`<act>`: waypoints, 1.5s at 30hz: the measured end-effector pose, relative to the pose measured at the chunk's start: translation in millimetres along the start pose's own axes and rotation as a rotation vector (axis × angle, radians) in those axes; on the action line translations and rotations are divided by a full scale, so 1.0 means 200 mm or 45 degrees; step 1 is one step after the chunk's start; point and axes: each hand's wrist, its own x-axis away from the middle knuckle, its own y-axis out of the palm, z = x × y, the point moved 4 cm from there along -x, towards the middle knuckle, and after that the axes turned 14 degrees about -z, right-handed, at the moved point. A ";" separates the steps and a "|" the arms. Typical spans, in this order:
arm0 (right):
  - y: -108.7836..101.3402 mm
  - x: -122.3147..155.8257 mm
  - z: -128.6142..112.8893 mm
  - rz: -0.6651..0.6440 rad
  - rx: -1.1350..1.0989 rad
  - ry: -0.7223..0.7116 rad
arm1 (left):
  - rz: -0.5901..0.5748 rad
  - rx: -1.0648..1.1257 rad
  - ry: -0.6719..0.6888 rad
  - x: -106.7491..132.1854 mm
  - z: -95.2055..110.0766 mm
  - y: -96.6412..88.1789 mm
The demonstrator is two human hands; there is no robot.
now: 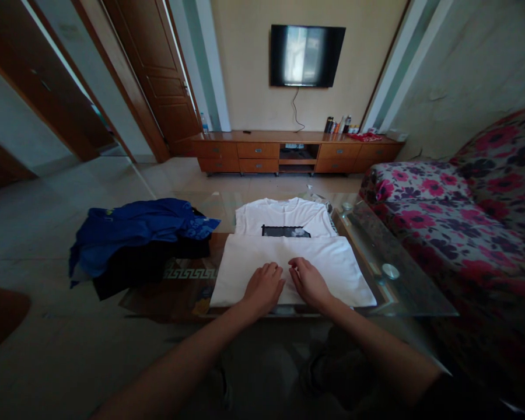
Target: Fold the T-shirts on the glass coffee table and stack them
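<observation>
A white T-shirt (289,248) lies on the glass coffee table (413,286), its lower part folded up over the front. A dark printed picture (285,231) partly shows above the fold, and the neckline points away from me. My left hand (265,287) rests on the folded part near its middle, fingers loosely bent and holding nothing. Close beside it, my right hand (310,282) is over the same cloth with its fingers apart and slightly curled. A small gap separates the two hands.
A pile of blue and black clothes (140,230) hangs over the table's left end. To the right stands a flower-patterned sofa (433,192). Beyond the table are a wooden TV cabinet (258,151) with bottles on top and a wall-mounted television (306,56).
</observation>
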 end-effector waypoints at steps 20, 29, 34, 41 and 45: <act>0.15 0.12 0.22 -0.219 0.388 0.131 | -0.033 -0.069 -0.291 0.10 -0.28 0.22; -0.04 0.38 0.80 -0.123 0.519 0.412 | 0.017 -0.165 -0.428 0.28 -0.62 0.20; -0.06 0.46 0.99 -0.130 0.515 0.458 | -0.001 -0.171 -0.456 0.30 -0.66 0.21; -0.11 0.32 0.86 0.017 0.531 0.615 | 0.026 -0.161 -0.616 0.19 -0.63 0.13; -0.10 0.09 0.64 0.050 0.544 0.440 | 0.088 -0.169 -0.517 0.02 -0.57 0.07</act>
